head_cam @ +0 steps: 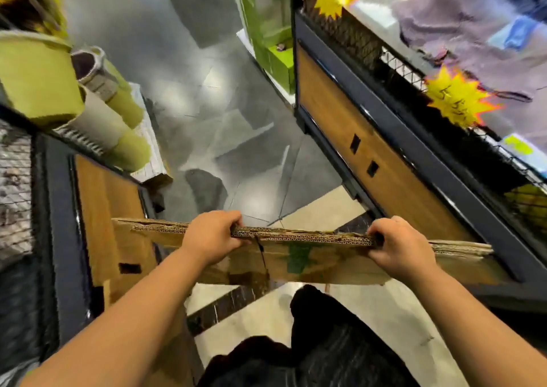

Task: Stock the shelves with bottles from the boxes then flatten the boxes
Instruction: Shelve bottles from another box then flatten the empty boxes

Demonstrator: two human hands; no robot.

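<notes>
Flattened brown corrugated cardboard box (pixel 310 256) hangs on edge across the aisle, low in front of the person. Its layered top edge runs nearly level and its broad face drops toward the floor. A green printed patch and a dark vertical streak show on the near face. The left hand (pixel 211 235) takes the top edge left of the middle, its grip closed, with the fingers curled over the far side of the cardboard. The right hand (pixel 399 244) takes the same edge further right, its grip likewise clamped round the layers. The two hands are well apart, and both bare forearms reach forward from the bottom of the view. Dark trousers (pixel 325 342) show below the box. Underfoot is a pale tiled floor with a dark marbled strip (pixel 225 306), which gives way to glossy grey tiles (pixel 207 90) further down the aisle. On the right stands a dark-framed display stand with a wood-coloured panel (pixel 370 156), topped with wire mesh that carries two yellow starburst price tags (pixel 457 98); the goods in it are too blurred to name. On the left a matching dark-framed stand (pixel 100 203) has yellow-green and beige rolls (pixel 38 76) above it. A bright green carton (pixel 279 62) sits at the far end of the aisle.
</notes>
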